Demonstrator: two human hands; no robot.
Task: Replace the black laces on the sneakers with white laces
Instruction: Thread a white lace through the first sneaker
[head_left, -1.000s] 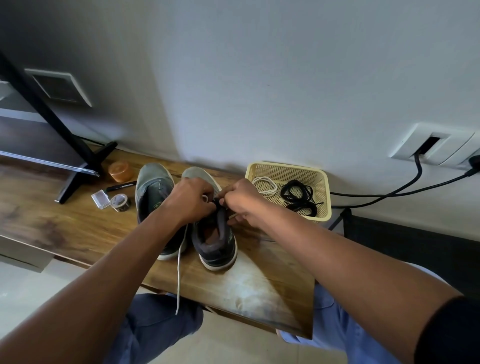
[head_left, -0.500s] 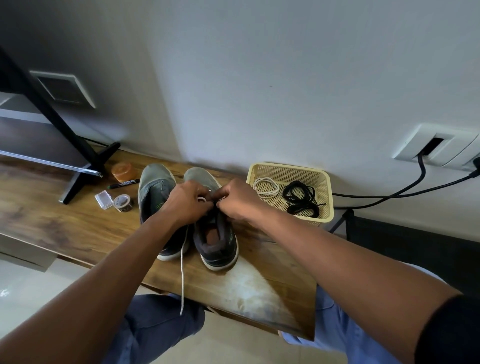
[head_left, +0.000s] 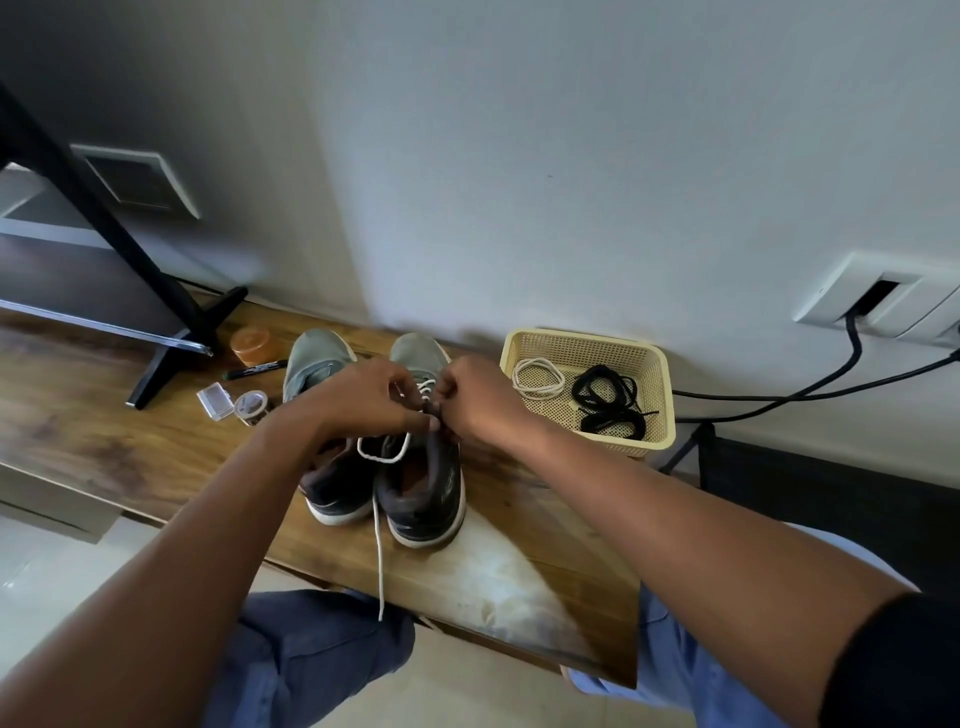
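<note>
Two grey sneakers stand side by side on the wooden surface (head_left: 130, 441), toes toward the wall. Both hands work over the right sneaker (head_left: 423, 499). The left hand (head_left: 363, 400) is curled with fingertips meeting at the eyelet rows, and the right hand (head_left: 480, 400) is curled close beside it; each grip appears clamped on the white lace (head_left: 378, 525), though the exact pinch points are hidden behind knuckles and fingers. A few white crossings show between the two hands near the toe end; the rest of the lacing is covered. Below the left hand a loop of the lace lies across the shoe's opening, and one free end hangs down past the heel and over the surface's near edge.

The left sneaker (head_left: 317, 374) is largely hidden by the left forearm, so whether it carries a lace cannot be made out.

Just right of the shoes sits a cream mesh basket (head_left: 652, 395), holding a coiled white lace (head_left: 537, 378) and a tangle of black laces (head_left: 608, 402), apart from each other. Left of the shoes lie an orange jar (head_left: 253, 345), a black marker (head_left: 254, 370), a small clear box (head_left: 214, 401) and a roll of tape (head_left: 251, 405); their labels are too small to read. A black stand (head_left: 171, 332) is cut off at the left edge.
</note>
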